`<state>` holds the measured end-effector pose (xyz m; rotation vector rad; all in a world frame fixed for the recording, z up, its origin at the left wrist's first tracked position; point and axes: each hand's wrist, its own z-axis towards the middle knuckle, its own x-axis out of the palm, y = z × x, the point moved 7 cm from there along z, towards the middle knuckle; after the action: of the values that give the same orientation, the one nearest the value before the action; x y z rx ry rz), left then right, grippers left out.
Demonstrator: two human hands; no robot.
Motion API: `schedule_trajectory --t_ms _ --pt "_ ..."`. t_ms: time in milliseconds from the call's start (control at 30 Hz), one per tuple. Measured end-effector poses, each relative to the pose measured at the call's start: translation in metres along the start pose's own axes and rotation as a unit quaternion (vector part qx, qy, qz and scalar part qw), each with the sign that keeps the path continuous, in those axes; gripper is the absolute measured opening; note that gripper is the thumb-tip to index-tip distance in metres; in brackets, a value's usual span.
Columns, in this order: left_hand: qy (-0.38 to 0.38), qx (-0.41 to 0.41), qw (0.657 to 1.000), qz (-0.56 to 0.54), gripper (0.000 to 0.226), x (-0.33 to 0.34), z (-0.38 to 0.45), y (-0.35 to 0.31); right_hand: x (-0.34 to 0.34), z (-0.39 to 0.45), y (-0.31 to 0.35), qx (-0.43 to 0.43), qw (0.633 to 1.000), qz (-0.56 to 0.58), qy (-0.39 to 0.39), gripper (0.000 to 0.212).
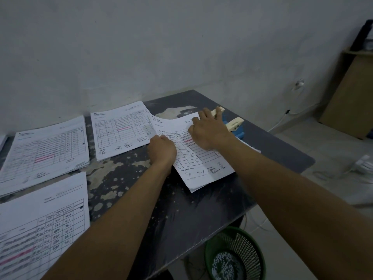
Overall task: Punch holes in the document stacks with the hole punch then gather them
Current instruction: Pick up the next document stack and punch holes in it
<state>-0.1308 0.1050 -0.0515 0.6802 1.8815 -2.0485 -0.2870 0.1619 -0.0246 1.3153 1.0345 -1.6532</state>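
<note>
Worn dark table [181, 209]: left hand [162, 151] pinches paper stack [201, 166], right hand [207, 130] presses flat beside hole punch [235, 126]; sheets may shift, misaligning holes.

So on the counter [201, 209] I count four document stacks: far left [44, 154], near left [40, 225], middle [121, 130] and right [197, 158], plus one blue hole punch [235, 127], two hands, and one green wastebasket [235, 257] on the floor.

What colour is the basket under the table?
Green, with a mesh wall; the basket shows only in the head view, at the bottom right.
</note>
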Motion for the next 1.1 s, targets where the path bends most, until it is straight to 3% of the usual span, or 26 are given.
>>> schedule_trajectory --t_ms 267,400,500,833,1100 --pt "0.006 -0.003 1.0 0.012 0.035 -0.001 -0.002 -0.003 -0.019 0.009 -0.012 0.028 0.99 0.131 0.043 0.06" --pt "0.007 -0.007 1.0 0.021 0.035 -0.002 -0.004 -0.003 -0.042 0.013 -0.027 0.046 0.94 0.336 0.038 0.007" --pt "0.014 -0.007 1.0 0.024 0.037 -0.003 -0.005 -0.004 -0.051 0.009 -0.031 0.051 0.901 0.428 0.06 0.015" --pt "0.015 -0.027 1.0 0.001 0.033 -0.006 -0.004 -0.002 -0.068 0.006 -0.035 0.04 0.892 0.445 0.072 0.043" --pt "-0.012 0.02 1.0 0.021 0.035 -0.029 -0.008 -0.009 -0.067 0.004 -0.037 0.047 0.891 0.451 0.023 0.04"
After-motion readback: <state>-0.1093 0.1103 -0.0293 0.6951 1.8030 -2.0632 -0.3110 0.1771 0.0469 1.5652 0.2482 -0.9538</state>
